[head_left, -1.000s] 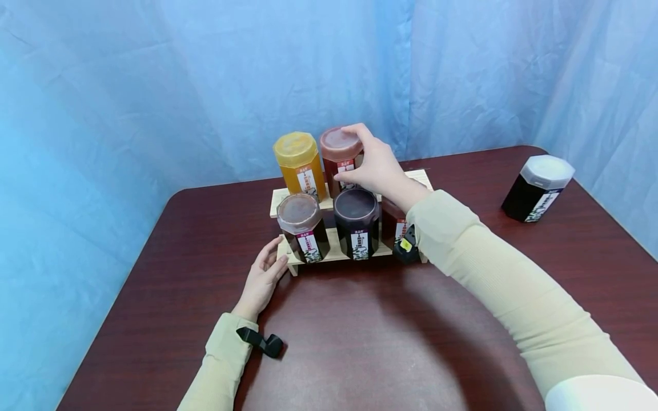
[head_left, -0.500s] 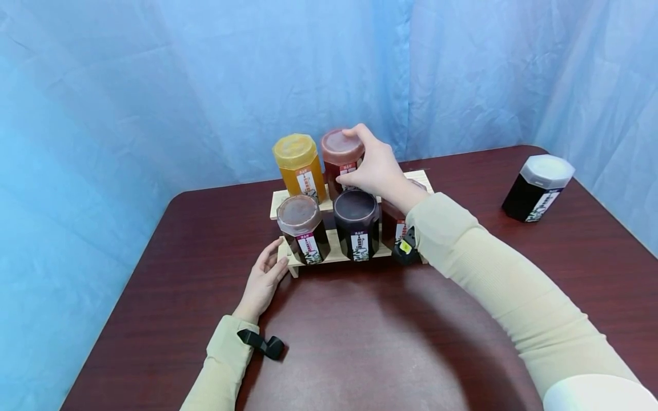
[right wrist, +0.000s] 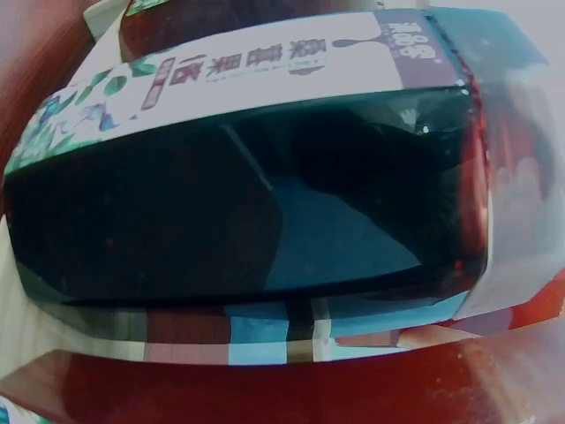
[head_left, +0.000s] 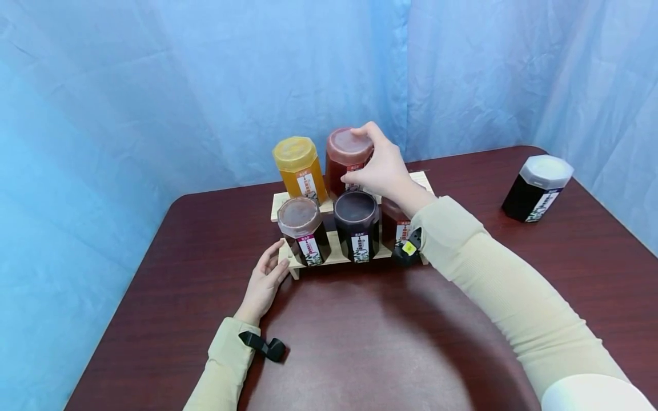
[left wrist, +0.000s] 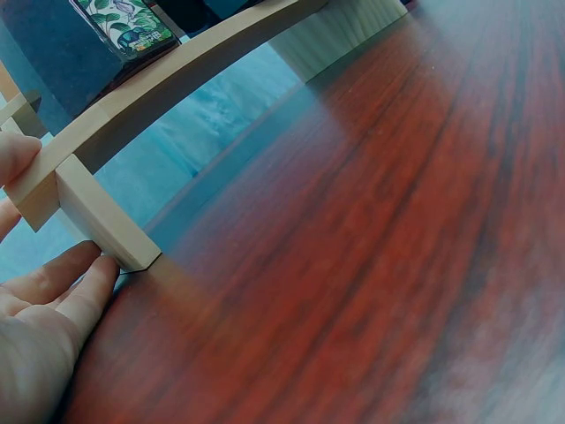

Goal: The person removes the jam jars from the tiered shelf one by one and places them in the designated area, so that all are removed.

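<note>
My right hand grips a red-brown jar by its lid and upper side, over the rear step of a two-step wooden rack. To its left stands a yellow jar with a faceted lid. On the front step are a brown-lidded jar, a dark purple jar and a reddish jar partly hidden by my right wrist. My left hand holds the rack's left end, fingertips against its leg. The dark jar fills much of the right wrist view.
A black jar with a whitish lid stands apart at the right of the dark red table. Blue curtains hang behind and at the sides. The rear step's right end shows past my right hand.
My right hand and the red-brown jar have shifted slightly to the right, widening the gap to the yellow jar. My left hand stays on the rack's end.
</note>
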`<state>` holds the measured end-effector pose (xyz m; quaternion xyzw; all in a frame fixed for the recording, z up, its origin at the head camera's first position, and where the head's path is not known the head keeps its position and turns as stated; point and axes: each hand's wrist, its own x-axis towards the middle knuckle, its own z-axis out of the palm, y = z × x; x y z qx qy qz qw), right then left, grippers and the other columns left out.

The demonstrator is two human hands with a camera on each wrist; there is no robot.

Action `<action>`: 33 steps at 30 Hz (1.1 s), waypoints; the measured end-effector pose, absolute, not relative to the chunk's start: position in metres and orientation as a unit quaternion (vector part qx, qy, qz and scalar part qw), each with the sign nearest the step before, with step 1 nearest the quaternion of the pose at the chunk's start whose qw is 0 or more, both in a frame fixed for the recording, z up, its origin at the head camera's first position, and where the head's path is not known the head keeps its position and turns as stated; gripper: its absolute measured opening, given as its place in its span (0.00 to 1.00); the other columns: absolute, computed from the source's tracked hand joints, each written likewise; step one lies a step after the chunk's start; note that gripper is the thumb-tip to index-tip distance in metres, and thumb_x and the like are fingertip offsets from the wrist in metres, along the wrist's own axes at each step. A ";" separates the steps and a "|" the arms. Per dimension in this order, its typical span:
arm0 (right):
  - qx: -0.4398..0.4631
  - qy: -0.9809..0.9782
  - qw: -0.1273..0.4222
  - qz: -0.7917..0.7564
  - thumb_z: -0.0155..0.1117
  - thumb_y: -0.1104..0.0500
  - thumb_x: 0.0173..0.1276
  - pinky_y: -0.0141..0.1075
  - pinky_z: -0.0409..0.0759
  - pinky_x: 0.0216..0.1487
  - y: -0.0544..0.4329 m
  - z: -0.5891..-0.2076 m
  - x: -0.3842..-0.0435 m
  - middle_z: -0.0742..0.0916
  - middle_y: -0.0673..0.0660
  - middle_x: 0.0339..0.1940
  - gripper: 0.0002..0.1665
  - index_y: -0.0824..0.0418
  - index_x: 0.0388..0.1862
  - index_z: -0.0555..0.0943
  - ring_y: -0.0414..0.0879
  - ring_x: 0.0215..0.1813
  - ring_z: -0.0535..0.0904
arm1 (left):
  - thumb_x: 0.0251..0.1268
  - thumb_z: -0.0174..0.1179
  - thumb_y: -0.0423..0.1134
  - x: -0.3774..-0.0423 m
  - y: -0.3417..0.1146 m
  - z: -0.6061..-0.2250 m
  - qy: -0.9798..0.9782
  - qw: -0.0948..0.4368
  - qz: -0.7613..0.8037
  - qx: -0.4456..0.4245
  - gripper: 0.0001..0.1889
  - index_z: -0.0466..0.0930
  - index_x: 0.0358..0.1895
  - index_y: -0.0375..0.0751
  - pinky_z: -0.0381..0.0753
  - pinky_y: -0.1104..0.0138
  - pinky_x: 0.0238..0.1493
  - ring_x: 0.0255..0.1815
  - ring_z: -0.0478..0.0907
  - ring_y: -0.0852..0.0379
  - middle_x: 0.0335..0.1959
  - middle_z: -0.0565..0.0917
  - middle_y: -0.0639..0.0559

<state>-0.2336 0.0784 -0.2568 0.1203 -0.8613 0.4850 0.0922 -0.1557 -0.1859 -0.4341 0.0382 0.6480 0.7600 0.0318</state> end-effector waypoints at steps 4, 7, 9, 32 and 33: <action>0.118 -0.852 0.109 0.498 0.76 0.64 0.46 0.43 0.74 0.56 0.083 -0.255 -0.231 0.75 0.56 0.62 0.44 0.53 0.62 0.65 0.50 0.59 0.72 | 0.70 0.50 0.29 -0.157 -0.185 -0.433 0.644 0.037 0.763 0.044 0.27 0.56 0.71 0.36 0.73 0.73 0.53 0.50 0.73 0.68 0.69 0.61 0.41; 0.115 -0.846 0.117 0.508 0.76 0.63 0.46 0.43 0.73 0.57 0.086 -0.254 -0.230 0.75 0.55 0.62 0.45 0.53 0.63 0.65 0.49 0.60 0.71 | 0.70 0.50 0.30 -0.157 -0.184 -0.434 0.641 0.039 0.765 0.046 0.28 0.55 0.71 0.36 0.73 0.73 0.54 0.51 0.73 0.68 0.70 0.61 0.41; 0.114 -0.839 0.122 0.517 0.76 0.63 0.47 0.43 0.73 0.55 0.089 -0.254 -0.229 0.74 0.55 0.62 0.45 0.53 0.64 0.65 0.48 0.59 0.71 | 0.69 0.50 0.30 -0.158 -0.184 -0.434 0.641 0.038 0.765 0.045 0.28 0.56 0.71 0.36 0.73 0.73 0.53 0.51 0.73 0.68 0.67 0.64 0.44; 0.080 -0.740 0.207 0.635 0.75 0.72 0.45 0.28 0.76 0.37 0.131 -0.250 -0.206 0.79 0.55 0.50 0.45 0.53 0.62 0.66 0.41 0.37 0.77 | 0.69 0.48 0.27 -0.161 -0.181 -0.435 0.635 0.042 0.770 0.038 0.28 0.56 0.71 0.37 0.74 0.72 0.53 0.50 0.74 0.66 0.63 0.68 0.46; 0.080 -0.736 0.211 0.639 0.75 0.72 0.45 0.27 0.76 0.36 0.133 -0.251 -0.205 0.79 0.54 0.49 0.45 0.53 0.62 0.66 0.41 0.35 0.77 | 0.69 0.48 0.27 -0.161 -0.181 -0.434 0.635 0.043 0.770 0.036 0.28 0.56 0.71 0.37 0.74 0.72 0.53 0.49 0.74 0.66 0.63 0.68 0.46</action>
